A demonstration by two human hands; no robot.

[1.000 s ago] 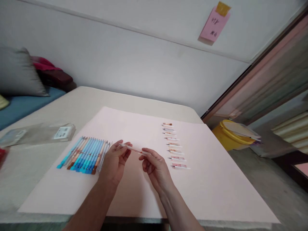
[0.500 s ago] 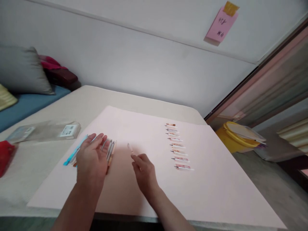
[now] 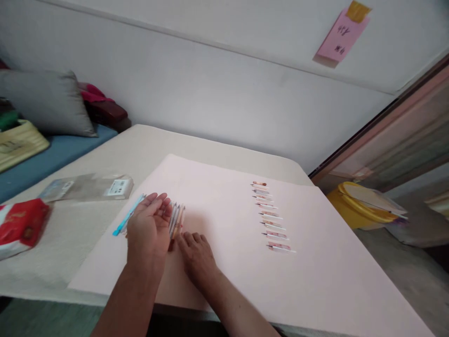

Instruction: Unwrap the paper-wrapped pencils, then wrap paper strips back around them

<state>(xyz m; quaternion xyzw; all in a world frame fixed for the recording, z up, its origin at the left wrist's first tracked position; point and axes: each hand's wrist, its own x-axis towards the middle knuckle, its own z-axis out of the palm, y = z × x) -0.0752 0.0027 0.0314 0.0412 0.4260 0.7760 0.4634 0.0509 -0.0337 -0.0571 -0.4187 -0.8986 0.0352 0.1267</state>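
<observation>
My left hand [image 3: 149, 229] is turned palm up over a row of pens, with its fingers stretched and slightly bent. Nothing shows in its palm. At its left lies a light-blue pen [image 3: 129, 216]; several slim grey pens [image 3: 174, 219] lie at its right, and the hand covers those between. My right hand [image 3: 196, 255] is low on the pink sheet, its fingers closed at the lower end of a pinkish pen [image 3: 181, 219] beside an orange-brown end [image 3: 171, 244]. Its thumb is hidden.
Decorated pen barrels with thin white refills [image 3: 275, 235] form a column on the pink sheet [image 3: 315, 281]. Left of the sheet are a clear plastic sleeve [image 3: 91, 187] and a red-and-white packet [image 3: 26, 222]. A yellow bucket [image 3: 345, 213] stands right of the table, and a wall rises behind.
My right hand has moved left and down with the pen, from above the sheet to the right side of the pen row. My left hand stays palm up. The view has shifted left.
</observation>
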